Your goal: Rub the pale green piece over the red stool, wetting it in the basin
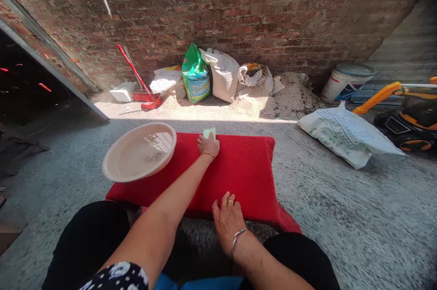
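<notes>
A red cloth (239, 167) is spread over a low bench or table in front of my knees. Near its far edge my left hand (208, 145) grips a pale green bar of soap (210, 133), pressed down against the fabric. The hand partly hides the bar. Fingers apart, my right hand (229, 217) lies on the near edge of the cloth and holds nothing. To the left of the cloth's far part, a wide pinkish-white basin (119, 172) contains water and overlaps the cloth's left end.
Along the brick wall (232, 17) stand a red dustpan (152, 103), a green and blue bag (197, 83), a white sack (225, 78) and a bucket (344, 85). On the right, a filled sack (344, 135) lies beside an orange and black toy vehicle (413, 121).
</notes>
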The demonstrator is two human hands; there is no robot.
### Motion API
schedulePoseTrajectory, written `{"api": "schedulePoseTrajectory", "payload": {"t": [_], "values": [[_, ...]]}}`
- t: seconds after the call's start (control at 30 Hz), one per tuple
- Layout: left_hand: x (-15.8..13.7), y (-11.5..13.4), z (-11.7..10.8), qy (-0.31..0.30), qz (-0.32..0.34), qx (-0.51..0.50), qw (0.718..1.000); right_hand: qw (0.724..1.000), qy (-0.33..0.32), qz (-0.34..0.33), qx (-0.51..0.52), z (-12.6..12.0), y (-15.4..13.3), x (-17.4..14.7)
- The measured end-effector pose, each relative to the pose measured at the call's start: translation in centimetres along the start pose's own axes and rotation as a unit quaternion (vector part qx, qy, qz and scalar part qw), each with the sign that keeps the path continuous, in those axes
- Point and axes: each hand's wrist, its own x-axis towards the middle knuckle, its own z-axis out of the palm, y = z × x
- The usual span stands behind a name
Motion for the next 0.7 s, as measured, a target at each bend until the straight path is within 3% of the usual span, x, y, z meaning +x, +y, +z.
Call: {"api": "schedulePoseTrajectory", "payload": {"t": [0.1,0.27,0.37,0.47,0.6,0.7], "values": [[-2.1,4.1,2.3,-0.013,0.059,-0.006,0.998,1.000,-0.001,0.006,0.017,0.0,0.0,0.5],[-7.6,12.9,6.0,-0.096,0.243,-0.032,0.965,0.998,-0.062,-0.007,0.018,-0.1,-0.1,1.5],[-8.7,13.9,5.8,-0.148,0.308,-0.052,0.938,0.997,-0.067,-0.030,-0.005,-0.2,-0.2,1.6],[-6.8,9.7,3.6,-0.110,0.256,-0.060,0.959,0.998,-0.044,0.000,-0.034,-0.6,-0.3,1.2],[-2.7,-0.8,-0.6,-0.022,0.100,-0.020,0.995,0.999,-0.011,0.008,-0.031,-0.9,-0.5,0.4],[-1.3,-7.1,-2.4,0.056,-0.030,0.037,0.997,0.999,-0.015,0.010,-0.036,-0.9,-0.5,0.2]]}}
